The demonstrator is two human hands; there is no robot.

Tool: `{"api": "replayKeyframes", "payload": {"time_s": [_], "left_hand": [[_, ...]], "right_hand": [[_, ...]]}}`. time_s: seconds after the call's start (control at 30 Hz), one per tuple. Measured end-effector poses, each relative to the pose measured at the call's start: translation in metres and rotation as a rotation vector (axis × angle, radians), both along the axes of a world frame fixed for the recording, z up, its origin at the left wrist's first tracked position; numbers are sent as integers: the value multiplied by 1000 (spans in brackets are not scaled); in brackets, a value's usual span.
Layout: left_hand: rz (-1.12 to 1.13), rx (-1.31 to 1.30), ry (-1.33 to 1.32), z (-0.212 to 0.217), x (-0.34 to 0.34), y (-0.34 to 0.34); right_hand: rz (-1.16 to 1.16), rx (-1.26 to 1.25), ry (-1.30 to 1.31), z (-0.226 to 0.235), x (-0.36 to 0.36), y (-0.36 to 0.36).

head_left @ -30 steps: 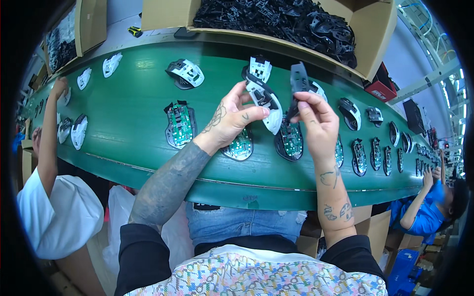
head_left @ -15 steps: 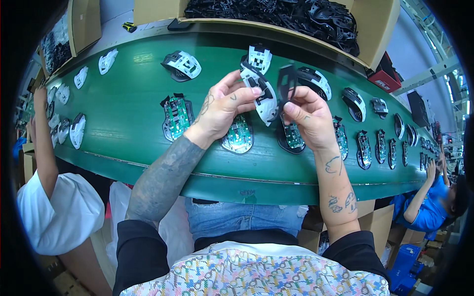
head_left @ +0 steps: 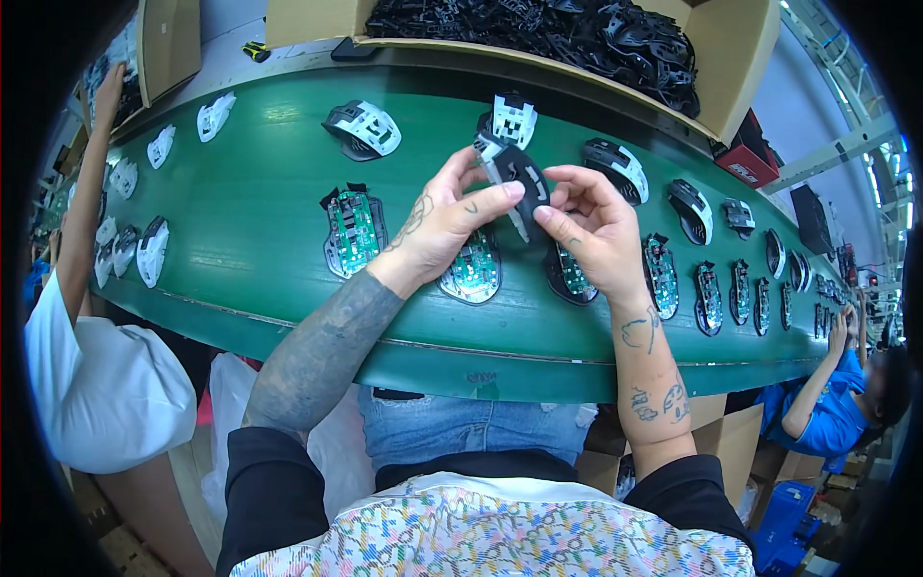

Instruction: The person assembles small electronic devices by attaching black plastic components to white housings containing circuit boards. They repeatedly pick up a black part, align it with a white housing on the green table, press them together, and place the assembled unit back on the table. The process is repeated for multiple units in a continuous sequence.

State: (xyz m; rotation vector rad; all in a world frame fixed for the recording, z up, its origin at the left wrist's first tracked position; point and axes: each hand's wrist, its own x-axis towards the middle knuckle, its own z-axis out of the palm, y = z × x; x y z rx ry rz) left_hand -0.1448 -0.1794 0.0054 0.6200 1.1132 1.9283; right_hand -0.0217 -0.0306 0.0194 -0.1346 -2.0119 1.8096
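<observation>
My left hand (head_left: pixel 437 221) grips a computer-mouse shell (head_left: pixel 492 162), tilted above the belt, its white side edge showing. A black plastic cover (head_left: pixel 531 188) lies against the shell's top. The thumb and fingers of my right hand (head_left: pixel 601 231) are closed on the cover's right edge; the fingertips behind it are partly hidden. Beyond the held shell stands another white mouse shell (head_left: pixel 512 120). Beneath my hands, mouse bases with green circuit boards (head_left: pixel 474 266) rest on the belt, one of them partly covered by my right hand.
The green conveyor belt (head_left: pixel 240 231) carries white-and-black mouse shells (head_left: pixel 365 130) and more circuit-board bases (head_left: pixel 354 231). Behind it, a cardboard box (head_left: pixel 735 67) holds many black plastic parts (head_left: pixel 538 43). Co-workers sit left, in a white sleeve (head_left: pixel 120 385), and right, in blue (head_left: pixel 832 404).
My right hand has brought the black cover left onto the shell; before, the two were apart. The shell has turned in my left hand. The left co-worker's arm has reached up toward a box.
</observation>
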Motion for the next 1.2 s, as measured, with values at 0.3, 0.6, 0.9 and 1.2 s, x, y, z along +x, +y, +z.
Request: {"api": "replayKeyframes", "payload": {"time_s": [0.3,0.6,0.9,1.2], "left_hand": [[-25,214,-120,0,-4,-8],[32,66,23,9,-12,-16],[3,-5,19,13,-19,-21],[63,-29,88,10,-30,-24]], "right_hand": [[60,-198,-143,-5,-8,-23],[68,-151,-134,-3,-14,-22],[95,-318,-160,-1,-15,-21],[74,-331,-168,0,-25,-29]]}}
